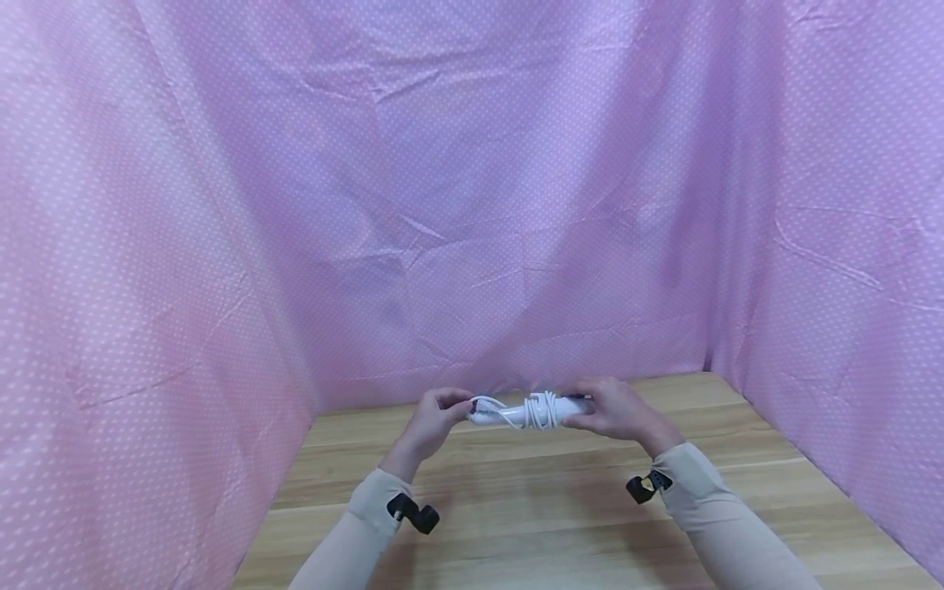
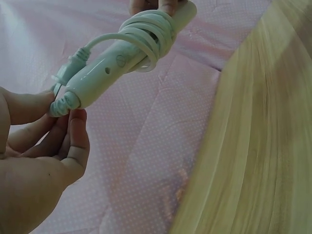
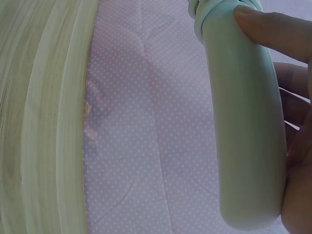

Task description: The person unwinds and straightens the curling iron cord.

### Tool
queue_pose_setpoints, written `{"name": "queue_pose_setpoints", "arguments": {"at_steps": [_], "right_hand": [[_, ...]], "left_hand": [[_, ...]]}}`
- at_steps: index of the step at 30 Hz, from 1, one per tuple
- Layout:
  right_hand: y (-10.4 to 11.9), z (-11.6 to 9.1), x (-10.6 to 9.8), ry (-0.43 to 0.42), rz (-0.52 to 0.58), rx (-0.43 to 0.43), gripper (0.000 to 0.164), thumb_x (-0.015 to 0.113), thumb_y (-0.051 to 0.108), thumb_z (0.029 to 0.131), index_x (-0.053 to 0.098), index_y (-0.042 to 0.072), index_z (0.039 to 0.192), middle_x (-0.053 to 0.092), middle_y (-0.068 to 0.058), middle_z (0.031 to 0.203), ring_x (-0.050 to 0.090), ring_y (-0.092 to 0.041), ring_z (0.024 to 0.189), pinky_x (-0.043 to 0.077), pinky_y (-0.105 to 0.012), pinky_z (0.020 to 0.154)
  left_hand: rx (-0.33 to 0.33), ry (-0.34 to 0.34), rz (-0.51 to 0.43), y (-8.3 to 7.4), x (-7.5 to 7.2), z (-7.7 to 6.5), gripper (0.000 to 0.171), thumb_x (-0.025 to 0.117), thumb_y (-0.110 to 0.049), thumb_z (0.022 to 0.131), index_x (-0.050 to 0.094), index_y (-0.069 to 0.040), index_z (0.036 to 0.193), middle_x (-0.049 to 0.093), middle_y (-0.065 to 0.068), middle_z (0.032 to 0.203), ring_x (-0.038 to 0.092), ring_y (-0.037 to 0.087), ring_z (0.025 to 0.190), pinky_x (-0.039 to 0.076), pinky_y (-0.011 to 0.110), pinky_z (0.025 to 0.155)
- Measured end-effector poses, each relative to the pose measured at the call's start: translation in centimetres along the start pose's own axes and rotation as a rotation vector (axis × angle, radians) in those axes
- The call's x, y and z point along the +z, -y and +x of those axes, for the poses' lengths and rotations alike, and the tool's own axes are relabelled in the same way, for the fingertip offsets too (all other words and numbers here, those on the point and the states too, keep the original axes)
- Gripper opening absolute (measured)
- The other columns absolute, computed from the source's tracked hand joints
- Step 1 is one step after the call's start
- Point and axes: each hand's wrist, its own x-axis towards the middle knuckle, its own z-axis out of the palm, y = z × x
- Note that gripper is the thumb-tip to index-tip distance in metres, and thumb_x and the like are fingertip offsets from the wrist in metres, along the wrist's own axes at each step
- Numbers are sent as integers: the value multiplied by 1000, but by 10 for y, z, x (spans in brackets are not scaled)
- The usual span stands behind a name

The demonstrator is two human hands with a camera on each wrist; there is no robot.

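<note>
A white hair-styling iron is held level above the table between both hands. Its white cord is wound several times round the middle of the body. At the cord end, the left hand pinches with thumb and fingers by the ribbed cord sleeve and the white plug, which lies against the body. The right hand grips the smooth, rounded other end, thumb along the near side, fingers behind. The side facing the right palm is hidden.
Below the hands is a light wooden table. Pink dotted cloth hangs at the back and both sides. Each sleeved forearm wears a black wrist mount.
</note>
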Motion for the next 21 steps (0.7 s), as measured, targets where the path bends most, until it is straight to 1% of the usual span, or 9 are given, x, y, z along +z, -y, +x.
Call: {"name": "queue_pose_setpoints", "arguments": {"at_steps": [4, 6, 8, 10, 14, 17, 21], "right_hand": [[0, 1, 0, -9, -18, -10, 39, 82, 38, 76, 72, 18, 108, 72, 7, 98, 62, -5, 81, 50, -24, 68], [-1, 1, 1, -15, -28, -18, 39, 82, 39, 75, 72, 19, 107, 72, 7, 98, 62, -5, 81, 50, -25, 68], [-2, 0, 0, -20, -29, -22, 39, 82, 39, 75, 72, 19, 107, 72, 7, 98, 62, -5, 81, 50, -25, 68], [-3, 0, 1, -19, -24, -21, 39, 82, 39, 76, 72, 19, 107, 72, 7, 98, 62, -5, 81, 50, -24, 68], [-4, -1, 1, -20, 15, -6, 39, 83, 36, 75, 72, 18, 107, 73, 5, 98, 63, -5, 80, 51, -24, 67], [-6, -1, 2, -23, 44, 4, 38, 83, 35, 75, 72, 17, 107, 73, 4, 97, 63, -5, 80, 51, -23, 66], [-8, -3, 4, -21, 80, 26, 37, 84, 34, 75, 73, 17, 106, 73, 5, 97, 63, -4, 80, 52, -22, 66]], "left_hand": [[26, 56, 51, 2, -3, 0, 23, 62, -4, 93, 62, 12, 109, 69, 2, 92, 65, 11, 86, 54, 28, 83], [40, 56, 77, 2, -4, 0, 23, 63, -4, 92, 63, 13, 107, 69, 3, 92, 64, 10, 84, 54, 27, 82], [56, 41, 96, 1, -3, 0, 23, 65, -5, 91, 64, 13, 106, 70, 3, 92, 64, 9, 84, 53, 25, 81], [70, 10, 106, 0, -2, -1, 24, 67, -6, 90, 66, 12, 105, 71, 3, 91, 64, 9, 83, 53, 23, 80], [82, -55, 84, -2, 2, -2, 22, 69, -6, 88, 68, 11, 102, 73, 4, 90, 65, 9, 82, 54, 22, 79], [89, -93, 69, -3, 4, -2, 21, 70, -5, 88, 69, 11, 102, 73, 8, 91, 66, 9, 82, 54, 22, 80], [95, -126, 77, -4, 8, -3, 21, 70, -3, 87, 69, 11, 102, 73, 14, 92, 66, 9, 81, 54, 22, 79]]}}
